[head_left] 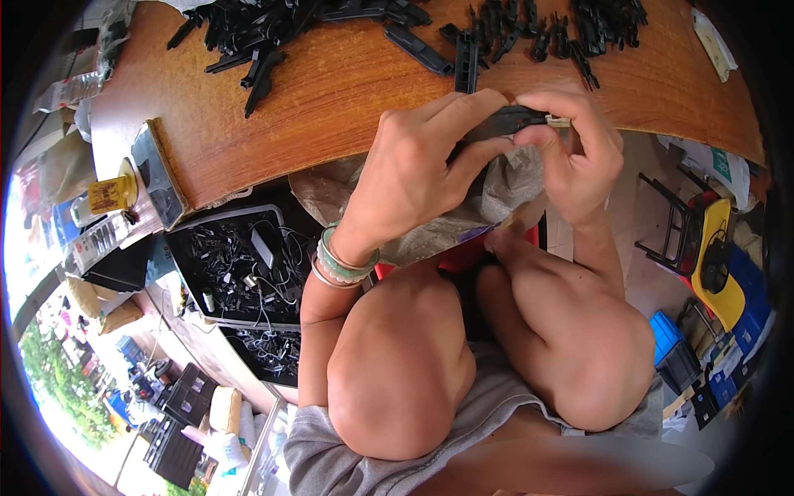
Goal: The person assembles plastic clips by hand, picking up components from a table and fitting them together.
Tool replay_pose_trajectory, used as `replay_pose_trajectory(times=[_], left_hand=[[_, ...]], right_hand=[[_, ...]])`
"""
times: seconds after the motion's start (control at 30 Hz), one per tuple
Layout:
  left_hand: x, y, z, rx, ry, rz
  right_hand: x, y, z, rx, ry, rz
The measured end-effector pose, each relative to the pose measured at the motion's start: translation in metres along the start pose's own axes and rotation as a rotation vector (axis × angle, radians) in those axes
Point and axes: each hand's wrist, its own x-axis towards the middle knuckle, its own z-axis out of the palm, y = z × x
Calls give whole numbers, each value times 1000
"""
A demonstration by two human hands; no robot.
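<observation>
Both hands meet at the front edge of a wooden table [331,91] on one small black plastic clip part [514,121]. My left hand [422,161] pinches its left end, and two bangles sit on that wrist. My right hand [575,153] grips its right end with thumb and fingers. Several more black plastic clip parts [273,37] lie heaped along the far side of the table, and another loose group [538,29] lies to the right. My bare knees are below the hands.
A grey sack [504,194] hangs open under the hands. A black tray of small metal springs [240,264] stands at my left, with a second one beneath it. A black stool [674,223], a yellow chair and blue crates are at the right.
</observation>
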Motion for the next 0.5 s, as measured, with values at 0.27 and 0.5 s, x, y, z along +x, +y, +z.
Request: replay_pose_trajectory(times=[0.27, 0.5], left_hand=[[1, -15, -5, -35, -6, -60], [22, -26, 17, 579, 40, 161]], right_hand=[[-1, 30, -29, 49, -136, 99], [5, 61, -54, -654, 2, 320]])
